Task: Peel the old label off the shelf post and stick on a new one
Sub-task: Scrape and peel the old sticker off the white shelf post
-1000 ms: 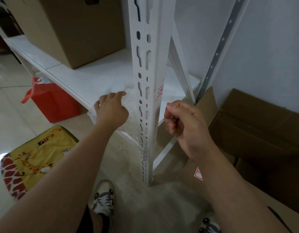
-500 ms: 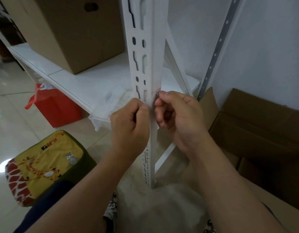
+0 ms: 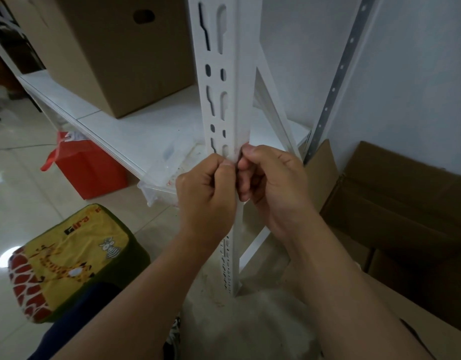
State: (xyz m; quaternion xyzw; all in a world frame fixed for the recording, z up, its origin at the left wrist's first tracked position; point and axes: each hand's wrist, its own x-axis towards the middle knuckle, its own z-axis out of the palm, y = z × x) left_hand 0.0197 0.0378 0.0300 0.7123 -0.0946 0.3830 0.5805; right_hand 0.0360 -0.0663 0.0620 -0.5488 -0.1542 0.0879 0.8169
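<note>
A white slotted shelf post point(image 3: 224, 81) runs down the middle of the head view. My left hand point(image 3: 206, 196) has its fingers curled against the post's front face at shelf height. My right hand point(image 3: 271, 183) is curled against the post's right edge, fingertips pinching at the corner. A sliver of the red-and-white label point(image 3: 243, 147) shows just above my right fingers. The rest of the label is hidden behind both hands. Whether my left hand grips the post or the label I cannot tell.
A white shelf board point(image 3: 136, 131) carries a large cardboard box point(image 3: 115, 55) and a clear plastic bag point(image 3: 159, 183). A red bag point(image 3: 89, 172) and a giraffe-print cushion point(image 3: 68, 258) lie on the floor at left. Flattened cardboard boxes point(image 3: 395, 203) lean at right.
My left hand left the plastic bag on the shelf and came to the post. My right hand rose to the post's right edge. Both hands now meet at the label.
</note>
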